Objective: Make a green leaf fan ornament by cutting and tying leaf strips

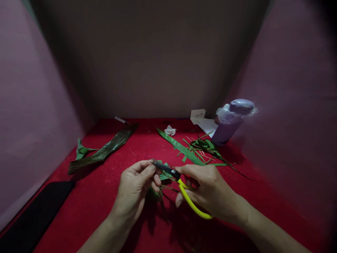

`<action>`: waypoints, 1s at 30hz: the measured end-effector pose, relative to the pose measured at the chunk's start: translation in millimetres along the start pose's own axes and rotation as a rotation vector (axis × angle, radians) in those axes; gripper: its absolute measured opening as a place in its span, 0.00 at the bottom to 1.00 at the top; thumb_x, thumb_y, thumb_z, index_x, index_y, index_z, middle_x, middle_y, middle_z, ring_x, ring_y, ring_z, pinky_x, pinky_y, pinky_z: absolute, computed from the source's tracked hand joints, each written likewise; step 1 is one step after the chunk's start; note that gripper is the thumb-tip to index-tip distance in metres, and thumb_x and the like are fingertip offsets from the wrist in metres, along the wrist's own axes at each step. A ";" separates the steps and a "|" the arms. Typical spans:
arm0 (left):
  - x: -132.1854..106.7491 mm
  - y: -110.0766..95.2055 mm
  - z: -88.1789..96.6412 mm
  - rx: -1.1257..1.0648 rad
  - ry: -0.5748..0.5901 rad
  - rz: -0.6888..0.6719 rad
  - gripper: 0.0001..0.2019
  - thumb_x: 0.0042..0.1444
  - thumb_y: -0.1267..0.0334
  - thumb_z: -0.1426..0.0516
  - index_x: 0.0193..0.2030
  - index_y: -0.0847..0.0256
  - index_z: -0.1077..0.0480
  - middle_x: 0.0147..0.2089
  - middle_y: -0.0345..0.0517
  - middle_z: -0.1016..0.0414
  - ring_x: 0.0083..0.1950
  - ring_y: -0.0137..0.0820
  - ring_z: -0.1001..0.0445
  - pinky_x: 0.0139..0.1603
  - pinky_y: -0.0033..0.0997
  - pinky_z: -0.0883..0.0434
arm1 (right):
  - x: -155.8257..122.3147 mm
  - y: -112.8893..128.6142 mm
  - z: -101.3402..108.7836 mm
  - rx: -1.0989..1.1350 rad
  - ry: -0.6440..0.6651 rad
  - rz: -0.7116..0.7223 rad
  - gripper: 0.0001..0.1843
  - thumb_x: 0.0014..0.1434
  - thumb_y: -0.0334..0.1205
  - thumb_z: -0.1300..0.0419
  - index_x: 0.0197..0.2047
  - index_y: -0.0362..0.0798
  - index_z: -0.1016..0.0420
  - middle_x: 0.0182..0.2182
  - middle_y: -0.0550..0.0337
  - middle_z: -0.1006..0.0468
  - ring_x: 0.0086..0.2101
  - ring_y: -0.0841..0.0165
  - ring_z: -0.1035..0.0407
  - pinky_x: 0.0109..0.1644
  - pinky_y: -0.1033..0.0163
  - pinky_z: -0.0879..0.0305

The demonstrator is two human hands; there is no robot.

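My right hand (207, 186) grips a pair of scissors (196, 207) with yellow handles and black blades. The blades point left, and their tips lie at the fingertips of my left hand (138, 179). Pinched in those left fingers is a piece of green leaf (165, 173), partly hidden behind the blades and fingers. Thin brownish strips hang below it. Just beyond my hands lies a long green leaf strip (181, 147) on the red cloth (97, 207).
Leaf scraps and thin sticks (205, 146) lie beside a purple container (226, 131) topped with clear plastic. A folded dark leaf (105, 149), a syringe-like tube (121, 120), a white flower-like piece (170, 130), white papers (207, 125) and a black flat object (39, 214) surround the hands. Walls enclose three sides.
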State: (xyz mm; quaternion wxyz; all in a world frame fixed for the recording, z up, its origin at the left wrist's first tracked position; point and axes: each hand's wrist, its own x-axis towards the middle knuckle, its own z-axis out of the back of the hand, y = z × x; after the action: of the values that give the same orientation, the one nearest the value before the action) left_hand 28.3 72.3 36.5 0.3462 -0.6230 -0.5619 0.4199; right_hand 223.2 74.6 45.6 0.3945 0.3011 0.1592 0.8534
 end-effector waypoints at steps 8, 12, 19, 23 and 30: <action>1.3 -2.3 -3.3 -0.039 0.001 0.009 0.05 0.49 0.67 0.40 0.31 0.67 0.29 0.19 0.42 0.27 0.17 0.21 0.32 0.19 0.17 0.36 | -0.6 -4.1 -3.5 -0.024 -0.022 0.026 0.13 0.51 0.42 0.35 0.38 0.44 0.28 0.26 0.60 0.24 0.25 0.72 0.33 0.29 0.68 0.42; 1.7 -2.3 -3.3 -0.057 0.024 0.014 0.04 0.49 0.68 0.40 0.30 0.67 0.29 0.19 0.42 0.27 0.17 0.20 0.32 0.19 0.16 0.36 | -1.3 -4.6 -4.9 -0.044 -0.027 0.018 0.14 0.49 0.41 0.34 0.37 0.45 0.28 0.26 0.60 0.23 0.25 0.72 0.33 0.29 0.69 0.42; -1.4 -2.4 -2.1 -0.077 0.022 0.017 0.03 0.50 0.69 0.40 0.30 0.67 0.28 0.19 0.42 0.27 0.17 0.20 0.32 0.19 0.16 0.36 | -0.5 -3.7 -7.2 -0.078 -0.098 0.049 0.15 0.44 0.41 0.31 0.32 0.44 0.29 0.22 0.63 0.26 0.21 0.74 0.37 0.26 0.69 0.44; -0.3 -3.3 -4.1 -0.090 0.020 0.020 0.03 0.49 0.69 0.40 0.30 0.67 0.28 0.19 0.42 0.27 0.17 0.21 0.32 0.20 0.16 0.35 | 0.2 -2.7 -7.1 -0.069 -0.096 0.047 0.11 0.47 0.38 0.33 0.32 0.44 0.29 0.21 0.63 0.26 0.20 0.75 0.37 0.25 0.70 0.44; -0.2 -2.9 -3.9 -0.096 0.014 0.012 0.04 0.48 0.69 0.39 0.30 0.67 0.29 0.20 0.43 0.26 0.18 0.21 0.31 0.20 0.17 0.35 | 0.6 0.1 -5.6 -0.061 -0.052 0.026 0.05 0.51 0.34 0.38 0.29 0.46 0.31 0.22 0.61 0.26 0.20 0.75 0.37 0.24 0.70 0.43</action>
State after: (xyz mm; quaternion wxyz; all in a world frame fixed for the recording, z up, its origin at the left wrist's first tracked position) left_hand 30.6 72.7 40.7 0.3170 -0.6453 -0.5752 0.3902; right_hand 219.3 74.8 41.6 0.3963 0.3133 0.1190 0.8548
